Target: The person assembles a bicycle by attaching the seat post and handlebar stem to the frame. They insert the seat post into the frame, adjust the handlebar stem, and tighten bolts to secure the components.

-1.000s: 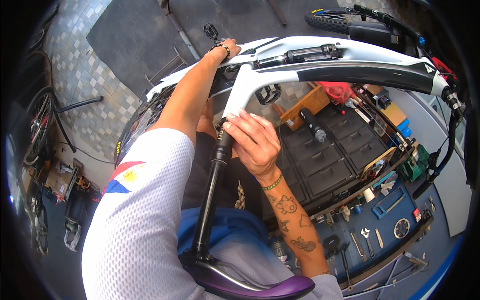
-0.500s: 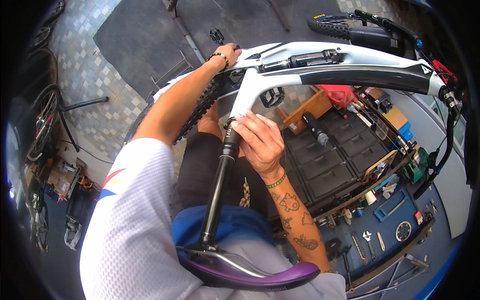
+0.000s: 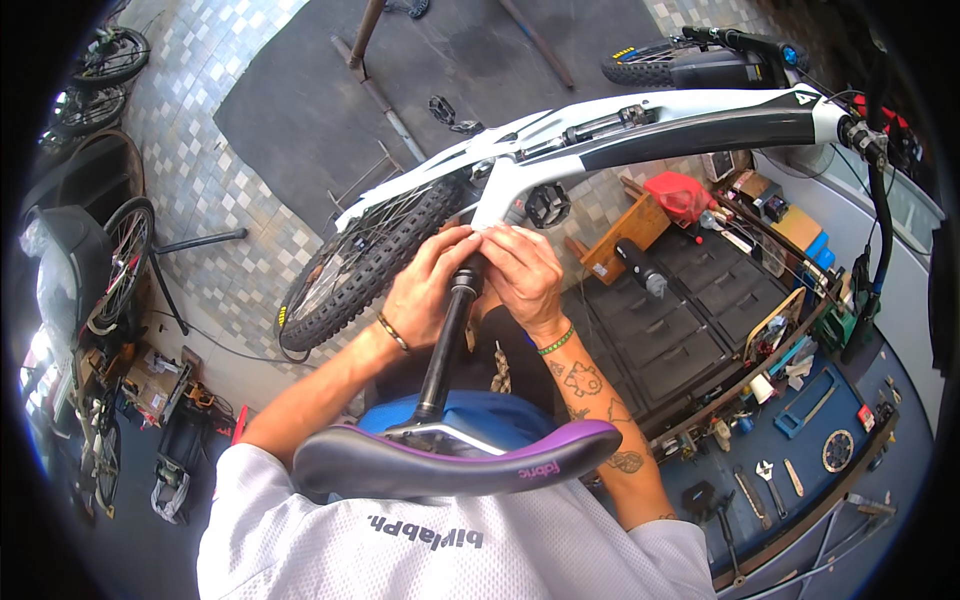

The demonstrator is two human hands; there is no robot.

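Observation:
A white and black bicycle frame (image 3: 700, 128) stretches across the view, its black dropper seatpost (image 3: 447, 350) running down toward me to a black and purple saddle (image 3: 460, 458) close to my chest. My left hand (image 3: 428, 285) is closed at the upper end of the seatpost, where it enters the white seat tube (image 3: 496, 195). From the other side my right hand (image 3: 525, 275) grips the same joint, thumb and fingers bent. The fingertips of both hands meet there and hide the seat collar. Beyond my left hand is the knobby rear wheel (image 3: 375, 260).
To the right stands a workbench with a black drawer-like top (image 3: 670, 330), a bottle (image 3: 638, 265) and a blue tray of tools (image 3: 765, 480). A red container (image 3: 682, 197) sits behind. Other bikes (image 3: 125, 265) and boxes line the left side; a dark mat (image 3: 300, 110) covers the tiled floor.
My left hand has come back from the far part of the frame to the seatpost joint, beside my right hand. The saddle now appears higher and farther left; the rear wheel is uncovered.

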